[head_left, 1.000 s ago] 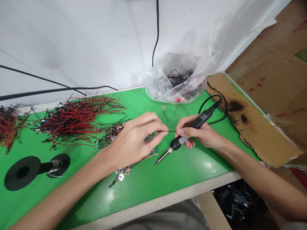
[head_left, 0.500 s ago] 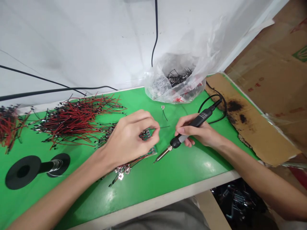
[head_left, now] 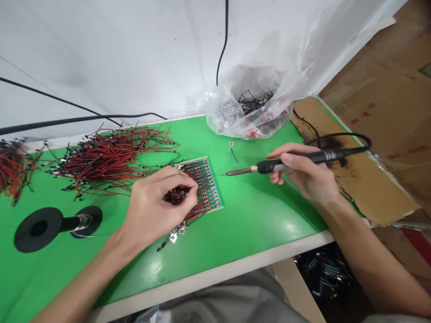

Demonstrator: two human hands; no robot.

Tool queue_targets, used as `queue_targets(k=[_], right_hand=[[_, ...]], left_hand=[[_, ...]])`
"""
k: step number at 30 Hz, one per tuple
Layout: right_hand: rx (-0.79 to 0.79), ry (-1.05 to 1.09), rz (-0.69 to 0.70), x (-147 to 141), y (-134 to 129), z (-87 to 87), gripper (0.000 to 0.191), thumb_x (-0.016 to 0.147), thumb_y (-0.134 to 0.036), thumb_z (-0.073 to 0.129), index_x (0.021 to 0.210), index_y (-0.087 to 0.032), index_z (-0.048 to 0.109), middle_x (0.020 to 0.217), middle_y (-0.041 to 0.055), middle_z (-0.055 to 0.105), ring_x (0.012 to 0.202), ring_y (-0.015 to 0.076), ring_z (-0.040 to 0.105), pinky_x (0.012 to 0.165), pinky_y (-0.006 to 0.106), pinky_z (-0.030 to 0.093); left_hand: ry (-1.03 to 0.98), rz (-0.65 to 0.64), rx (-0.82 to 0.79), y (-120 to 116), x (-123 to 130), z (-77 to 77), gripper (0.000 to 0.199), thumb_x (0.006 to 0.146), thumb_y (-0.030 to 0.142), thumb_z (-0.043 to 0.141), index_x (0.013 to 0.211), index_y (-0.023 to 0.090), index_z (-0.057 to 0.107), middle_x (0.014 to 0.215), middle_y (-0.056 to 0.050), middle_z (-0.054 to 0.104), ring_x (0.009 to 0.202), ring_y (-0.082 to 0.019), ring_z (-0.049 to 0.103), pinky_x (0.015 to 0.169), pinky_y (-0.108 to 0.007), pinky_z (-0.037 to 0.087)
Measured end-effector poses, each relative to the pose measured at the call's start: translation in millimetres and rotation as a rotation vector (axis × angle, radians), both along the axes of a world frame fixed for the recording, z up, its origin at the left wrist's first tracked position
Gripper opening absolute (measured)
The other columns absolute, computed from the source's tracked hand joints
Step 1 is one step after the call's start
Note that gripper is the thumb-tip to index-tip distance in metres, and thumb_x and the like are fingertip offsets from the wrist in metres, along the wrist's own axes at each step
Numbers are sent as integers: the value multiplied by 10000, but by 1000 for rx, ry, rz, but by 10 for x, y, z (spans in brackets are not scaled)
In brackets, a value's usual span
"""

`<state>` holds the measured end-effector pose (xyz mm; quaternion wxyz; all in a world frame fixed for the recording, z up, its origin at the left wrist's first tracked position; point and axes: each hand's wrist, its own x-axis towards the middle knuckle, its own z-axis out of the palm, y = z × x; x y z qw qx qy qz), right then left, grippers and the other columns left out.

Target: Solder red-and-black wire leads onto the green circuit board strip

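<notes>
My right hand (head_left: 303,175) grips a soldering iron (head_left: 286,163) with a black handle. Its bare metal tip points left, raised over the green table and apart from the circuit board (head_left: 218,197). That board lies flat, with rows of red and black wires along it. Over its left side, my left hand (head_left: 158,202) is closed, thumb and forefinger pinched together among the wires. Whatever sits between those fingertips is hidden. Small metal parts (head_left: 173,237) on wire ends stick out below this hand. A single small part with a black wire (head_left: 231,146) lies behind the board.
A heap of red and black wires (head_left: 114,157) lies at the back left, a second bundle (head_left: 13,166) beyond it. A solder spool (head_left: 38,229) stands front left. At the back are a clear plastic bag (head_left: 232,119) of black wires and scorched cardboard (head_left: 377,193).
My left hand has moved left and down, uncovering much of the board; the dark wire it pinched no longer shows. The soldering iron has gone up and right, now nearly level.
</notes>
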<state>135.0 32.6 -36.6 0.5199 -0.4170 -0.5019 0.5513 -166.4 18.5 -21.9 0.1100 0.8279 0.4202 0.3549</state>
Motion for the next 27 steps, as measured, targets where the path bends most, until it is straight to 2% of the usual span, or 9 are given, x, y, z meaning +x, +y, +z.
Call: queue_targets(k=[5,9,19,23,27], right_hand=[[-98,15,-62,-35,-393,-263,191,874,-375,792,950,-201,810,779,69,772,665,181,725,598,273,591],[-97,-3,-96,-63,-496,-388,168,914,-345,758,995,-208,812,825,63,775,721,171,728,656,265,596],[-140,9,-81,-73,-445,-355,179,895,-373,774,972,-215,812,803,61,766,705,163,711,642,251,576],[-142,-1,-75,-72,-448,-362,174,903,-364,767,967,-208,811,794,60,761,698,155,701,636,240,569],[-137,9,-67,-75,-450,-362,175,901,-365,768,950,-202,811,786,60,757,689,155,696,618,239,559]], left_hand=[[50,-43,49,-101,-4,-64,107,850,66,679,841,173,686,870,6,714,807,-130,651,832,-335,533],[103,-43,95,-107,-3,-73,103,852,68,688,873,169,681,903,-9,721,831,-155,651,809,-369,519],[239,33,182,-28,-102,-27,128,904,93,667,1007,166,644,1000,-37,708,916,-182,641,850,-377,511],[254,59,103,53,-166,-62,62,945,158,636,989,182,673,1019,-29,702,915,-189,648,856,-382,523],[237,73,98,40,-169,-38,113,951,191,644,1049,178,697,1089,-52,689,959,-191,648,886,-371,530]])
